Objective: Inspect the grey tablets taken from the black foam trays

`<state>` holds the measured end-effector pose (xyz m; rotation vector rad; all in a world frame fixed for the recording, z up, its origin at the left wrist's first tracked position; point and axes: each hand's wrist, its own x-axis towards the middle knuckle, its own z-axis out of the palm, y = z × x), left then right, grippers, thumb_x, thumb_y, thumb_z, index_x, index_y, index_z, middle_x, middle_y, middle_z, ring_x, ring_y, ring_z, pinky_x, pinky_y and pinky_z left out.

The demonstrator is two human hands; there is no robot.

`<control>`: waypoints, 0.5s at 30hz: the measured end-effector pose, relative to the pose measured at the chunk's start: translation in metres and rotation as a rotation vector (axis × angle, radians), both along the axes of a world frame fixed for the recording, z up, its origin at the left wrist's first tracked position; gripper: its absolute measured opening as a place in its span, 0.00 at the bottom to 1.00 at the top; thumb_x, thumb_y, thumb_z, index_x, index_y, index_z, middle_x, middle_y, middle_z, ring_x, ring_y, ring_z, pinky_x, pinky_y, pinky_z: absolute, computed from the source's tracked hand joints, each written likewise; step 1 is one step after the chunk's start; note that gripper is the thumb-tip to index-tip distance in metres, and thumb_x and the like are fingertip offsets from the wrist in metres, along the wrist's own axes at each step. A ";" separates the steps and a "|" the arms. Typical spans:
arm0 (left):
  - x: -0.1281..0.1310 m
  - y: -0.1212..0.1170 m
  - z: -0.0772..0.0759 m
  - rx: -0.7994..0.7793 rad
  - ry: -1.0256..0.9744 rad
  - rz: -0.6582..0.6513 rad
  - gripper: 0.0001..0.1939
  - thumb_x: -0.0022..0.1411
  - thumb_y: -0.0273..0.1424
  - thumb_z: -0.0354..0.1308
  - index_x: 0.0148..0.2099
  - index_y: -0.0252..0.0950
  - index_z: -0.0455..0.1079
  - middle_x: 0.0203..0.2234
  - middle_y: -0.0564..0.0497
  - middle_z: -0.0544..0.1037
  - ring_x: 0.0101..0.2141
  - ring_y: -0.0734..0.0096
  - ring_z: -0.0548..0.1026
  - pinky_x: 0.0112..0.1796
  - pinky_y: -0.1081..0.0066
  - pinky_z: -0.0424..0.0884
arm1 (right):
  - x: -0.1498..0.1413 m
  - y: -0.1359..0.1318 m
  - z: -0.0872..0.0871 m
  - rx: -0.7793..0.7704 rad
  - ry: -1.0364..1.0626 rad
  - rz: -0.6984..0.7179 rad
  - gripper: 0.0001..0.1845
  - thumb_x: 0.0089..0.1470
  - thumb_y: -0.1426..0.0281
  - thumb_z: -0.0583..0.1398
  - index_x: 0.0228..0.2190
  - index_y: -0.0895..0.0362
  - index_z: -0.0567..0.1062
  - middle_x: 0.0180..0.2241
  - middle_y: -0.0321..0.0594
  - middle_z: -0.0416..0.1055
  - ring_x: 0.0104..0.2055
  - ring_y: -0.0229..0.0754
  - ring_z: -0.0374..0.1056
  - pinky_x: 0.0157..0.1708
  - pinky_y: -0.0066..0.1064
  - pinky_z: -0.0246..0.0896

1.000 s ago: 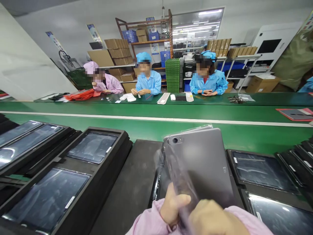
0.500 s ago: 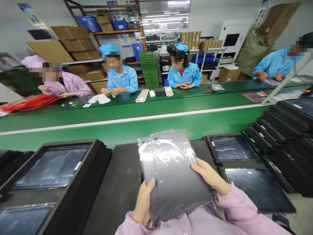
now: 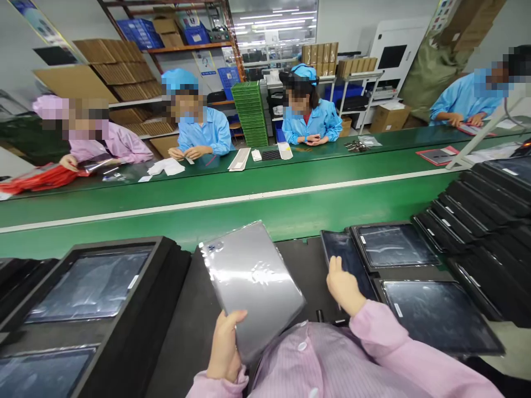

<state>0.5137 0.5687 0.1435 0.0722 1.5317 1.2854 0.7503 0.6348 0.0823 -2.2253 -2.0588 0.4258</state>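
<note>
The film-wrapped gray tablet [image 3: 259, 276] is clamped in the left hand [image 3: 226, 345] alone; the right hand [image 3: 345, 287] has left it for a dark-screened tablet [image 3: 343, 250] to its right, fingers together, grip unclear, so each hand now attends separately. Left of the gray tablet, a black foam tray [image 3: 53, 334] holds two screen-up tablets [image 3: 87, 284].

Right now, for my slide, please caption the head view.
Left hand holds a gray-backed tablet; right hand lies over a dark-screened tablet.

I was in a factory: workers [image 3: 203, 132] in light-blue cloth smocks [image 3: 331, 122] lined the far edge of the long green workbench [image 3: 298, 205].
</note>
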 end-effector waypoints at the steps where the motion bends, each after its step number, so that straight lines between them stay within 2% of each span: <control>1: 0.004 0.000 -0.001 0.012 -0.030 -0.013 0.17 0.31 0.25 0.59 0.31 0.35 0.69 0.16 0.55 0.73 0.20 0.65 0.73 0.23 0.69 0.68 | -0.008 -0.001 -0.009 -0.009 0.025 0.013 0.24 0.50 0.79 0.51 0.50 0.72 0.68 0.55 0.78 0.55 0.30 0.58 0.75 0.27 0.44 0.69; 2: 0.008 0.001 -0.002 0.027 -0.061 -0.025 0.18 0.30 0.25 0.59 0.32 0.35 0.69 0.17 0.56 0.73 0.21 0.64 0.74 0.24 0.68 0.68 | -0.012 -0.001 -0.016 -0.019 0.056 0.027 0.23 0.50 0.78 0.52 0.49 0.72 0.69 0.54 0.78 0.56 0.30 0.57 0.75 0.26 0.44 0.69; 4: 0.015 0.001 -0.002 0.060 -0.118 -0.044 0.19 0.29 0.25 0.59 0.32 0.35 0.69 0.18 0.55 0.74 0.23 0.63 0.74 0.25 0.68 0.69 | -0.012 0.001 -0.018 -0.036 0.137 0.066 0.18 0.53 0.74 0.52 0.44 0.68 0.72 0.51 0.74 0.64 0.30 0.55 0.75 0.26 0.42 0.69; 6: 0.021 0.002 0.000 0.083 -0.149 -0.061 0.16 0.28 0.24 0.57 0.28 0.34 0.69 0.17 0.54 0.74 0.22 0.66 0.72 0.24 0.70 0.68 | -0.005 0.006 -0.007 -0.049 0.241 0.114 0.17 0.57 0.70 0.49 0.41 0.63 0.73 0.42 0.61 0.73 0.29 0.48 0.75 0.26 0.36 0.69; 8: 0.027 0.004 0.004 0.110 -0.164 -0.091 0.14 0.27 0.23 0.56 0.25 0.34 0.69 0.16 0.54 0.73 0.19 0.69 0.70 0.22 0.71 0.66 | 0.004 0.011 0.016 -0.049 0.406 0.179 0.21 0.61 0.66 0.42 0.38 0.59 0.72 0.32 0.46 0.76 0.27 0.41 0.73 0.23 0.30 0.67; 10: 0.033 0.006 0.011 0.155 -0.181 -0.130 0.14 0.27 0.23 0.55 0.25 0.34 0.70 0.16 0.54 0.73 0.18 0.71 0.69 0.21 0.72 0.66 | 0.010 0.016 0.045 0.020 0.606 0.261 0.23 0.61 0.61 0.40 0.31 0.56 0.69 0.23 0.37 0.70 0.22 0.37 0.68 0.21 0.27 0.63; 12: 0.037 0.008 0.017 0.210 -0.202 -0.177 0.16 0.27 0.23 0.54 0.27 0.34 0.71 0.17 0.53 0.74 0.19 0.69 0.70 0.21 0.71 0.66 | 0.014 0.021 0.071 0.153 0.724 0.356 0.22 0.59 0.55 0.44 0.20 0.54 0.62 0.17 0.31 0.60 0.19 0.35 0.61 0.19 0.26 0.58; 15: 0.040 0.012 0.025 0.260 -0.201 -0.230 0.15 0.28 0.23 0.55 0.26 0.34 0.71 0.17 0.52 0.75 0.20 0.66 0.71 0.22 0.69 0.67 | 0.015 0.026 0.096 0.319 0.633 0.462 0.25 0.58 0.55 0.47 0.15 0.54 0.50 0.14 0.29 0.50 0.16 0.33 0.51 0.17 0.26 0.48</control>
